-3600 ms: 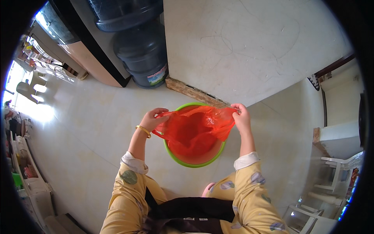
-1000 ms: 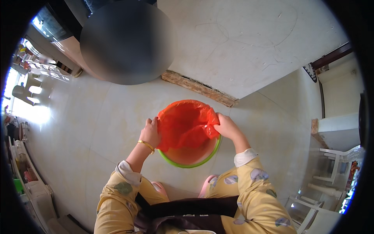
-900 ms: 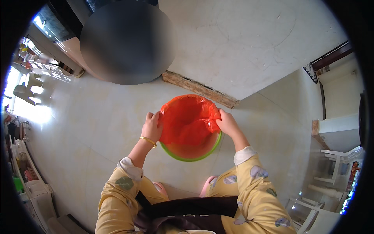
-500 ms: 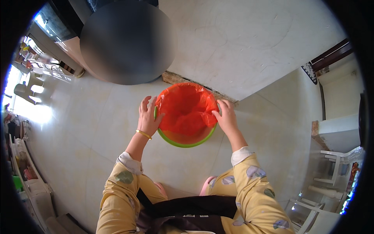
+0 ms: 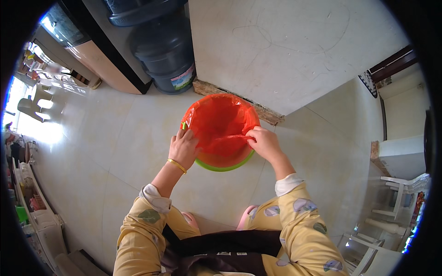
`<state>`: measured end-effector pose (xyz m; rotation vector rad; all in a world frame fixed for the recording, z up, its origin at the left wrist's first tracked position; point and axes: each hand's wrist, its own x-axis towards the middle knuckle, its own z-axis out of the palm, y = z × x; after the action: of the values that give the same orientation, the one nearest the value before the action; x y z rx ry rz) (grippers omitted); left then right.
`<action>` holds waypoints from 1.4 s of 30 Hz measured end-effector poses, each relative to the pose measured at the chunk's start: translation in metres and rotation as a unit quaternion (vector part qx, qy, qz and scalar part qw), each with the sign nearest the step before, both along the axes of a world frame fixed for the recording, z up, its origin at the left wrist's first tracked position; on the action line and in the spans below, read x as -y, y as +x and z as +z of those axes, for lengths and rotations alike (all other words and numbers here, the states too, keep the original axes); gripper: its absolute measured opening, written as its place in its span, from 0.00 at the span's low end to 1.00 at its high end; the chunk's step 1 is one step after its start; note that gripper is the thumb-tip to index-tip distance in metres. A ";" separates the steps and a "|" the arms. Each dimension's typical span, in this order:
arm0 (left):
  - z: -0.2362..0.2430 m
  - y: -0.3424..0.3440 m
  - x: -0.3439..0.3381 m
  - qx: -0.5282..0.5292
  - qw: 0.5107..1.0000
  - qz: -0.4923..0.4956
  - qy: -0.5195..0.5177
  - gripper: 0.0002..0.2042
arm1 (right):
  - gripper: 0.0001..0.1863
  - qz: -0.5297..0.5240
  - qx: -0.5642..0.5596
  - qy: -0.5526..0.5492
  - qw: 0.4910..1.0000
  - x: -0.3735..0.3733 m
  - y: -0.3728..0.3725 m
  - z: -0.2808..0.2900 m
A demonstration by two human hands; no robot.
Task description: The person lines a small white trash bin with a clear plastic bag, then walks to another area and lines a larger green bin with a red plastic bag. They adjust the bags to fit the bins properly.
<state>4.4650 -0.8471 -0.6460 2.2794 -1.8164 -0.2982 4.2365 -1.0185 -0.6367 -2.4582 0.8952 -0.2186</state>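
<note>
A round bin with a green rim (image 5: 220,169) stands on the floor in front of me. Its near inner wall shows orange. Over the far part of the rim lies a thin red plastic bag (image 5: 221,122), sagging into the bin. My left hand (image 5: 184,148), with a gold bangle at the wrist, is closed on the bag at the left rim, its fingertips partly hidden. Across from it my right hand (image 5: 266,141) pinches the bag's edge at the right rim. The near part of the rim is uncovered.
Large dark blue water bottles (image 5: 161,53) stand beyond the bin, beside a beige and black cabinet (image 5: 108,62). A pale wall (image 5: 294,50) with a chipped base comes close to the bin's far right. White chairs (image 5: 398,193) stand at the right; a white rack (image 5: 46,225) at the left.
Both my hands have gone from spread fingers at the rim to closed on the bag. The bag's near edge is drawn taut between them, and the left hand has shifted right.
</note>
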 end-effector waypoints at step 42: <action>0.004 -0.001 -0.014 -0.269 0.960 0.054 -0.063 0.14 | 0.08 -0.083 -0.013 0.152 0.985 0.016 -0.032 -0.008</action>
<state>4.4638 -0.8331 -0.6419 1.9498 -1.3859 -0.6846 4.2042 -1.0340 -0.6449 -2.1124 1.0616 -0.0980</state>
